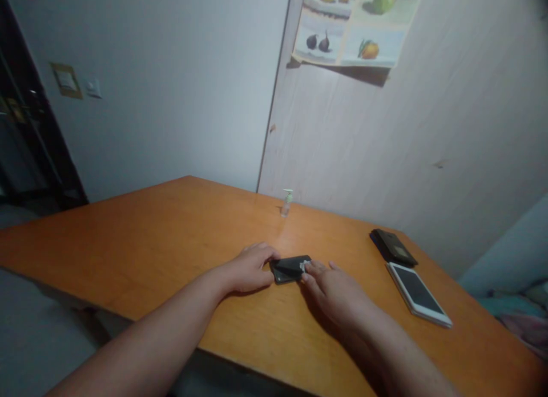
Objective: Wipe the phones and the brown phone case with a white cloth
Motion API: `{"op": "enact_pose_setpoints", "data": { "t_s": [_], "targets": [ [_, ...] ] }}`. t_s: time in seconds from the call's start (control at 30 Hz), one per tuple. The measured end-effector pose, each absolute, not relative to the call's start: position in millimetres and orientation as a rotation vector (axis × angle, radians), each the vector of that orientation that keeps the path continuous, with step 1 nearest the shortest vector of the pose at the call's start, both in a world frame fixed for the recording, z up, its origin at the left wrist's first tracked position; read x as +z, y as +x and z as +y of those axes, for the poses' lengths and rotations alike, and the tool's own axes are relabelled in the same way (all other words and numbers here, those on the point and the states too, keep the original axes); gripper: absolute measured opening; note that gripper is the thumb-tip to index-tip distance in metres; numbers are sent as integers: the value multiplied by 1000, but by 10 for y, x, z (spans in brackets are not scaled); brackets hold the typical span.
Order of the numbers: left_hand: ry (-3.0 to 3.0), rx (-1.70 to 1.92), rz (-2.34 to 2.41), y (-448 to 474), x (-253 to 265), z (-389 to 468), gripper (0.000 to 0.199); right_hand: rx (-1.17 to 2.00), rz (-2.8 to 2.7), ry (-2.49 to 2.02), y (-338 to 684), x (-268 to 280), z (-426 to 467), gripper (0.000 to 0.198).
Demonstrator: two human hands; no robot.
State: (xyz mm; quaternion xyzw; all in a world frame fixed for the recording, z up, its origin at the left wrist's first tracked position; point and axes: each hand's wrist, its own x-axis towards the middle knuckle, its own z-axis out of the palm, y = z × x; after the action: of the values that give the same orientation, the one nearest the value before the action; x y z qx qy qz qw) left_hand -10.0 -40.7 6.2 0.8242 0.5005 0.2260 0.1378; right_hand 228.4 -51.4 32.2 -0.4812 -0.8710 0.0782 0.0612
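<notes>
A black smartphone [287,269] lies flat on the wooden table, its dark surface catching some light. My left hand [256,267] grips its left end, thumb at the near edge and fingers at the far one. Over the right end, my right hand [331,286] presses a small crumpled white wipe [305,265] against the phone with its fingertips. Most of the wipe is hidden under those fingers.
A small clear pump bottle [286,204] stands near the table's back edge. To the right lie a white tablet [419,295] and, behind it, a dark wallet-like case [393,247]. The orange-brown table [141,237] meets the wall at the back.
</notes>
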Motion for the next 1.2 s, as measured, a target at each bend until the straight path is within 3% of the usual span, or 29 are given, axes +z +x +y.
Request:
{"op": "enact_pose_setpoints", "data": {
  "t_s": [0.2, 0.43, 0.63, 0.87, 1.07, 1.2],
  "targets": [
    [2365, 678, 1455, -85, 64, -415, 32, 328, -2803, -1098, 2086, 338, -694, 54],
    [2329, 702, 1457, -83, 54, -407, 37, 189, -2628, -1500, 2274, 294, -491, 55],
    [2326, 727, 1464, -94, 18, -401, 36, 254, -2798, -1136, 2097, 319, -660, 54],
    [2331, 735, 1464, -94, 2, -392, 35, 149, -2658, -1525, 2249, 272, -469, 56],
    [2317, 769, 1466, -90, -22, -386, 33, 283, -2804, -1101, 2060, 286, -616, 53],
    [2312, 751, 1468, -84, -22, -384, 33, 238, -2742, -1298, 2138, 234, -489, 54]
  ]
}}
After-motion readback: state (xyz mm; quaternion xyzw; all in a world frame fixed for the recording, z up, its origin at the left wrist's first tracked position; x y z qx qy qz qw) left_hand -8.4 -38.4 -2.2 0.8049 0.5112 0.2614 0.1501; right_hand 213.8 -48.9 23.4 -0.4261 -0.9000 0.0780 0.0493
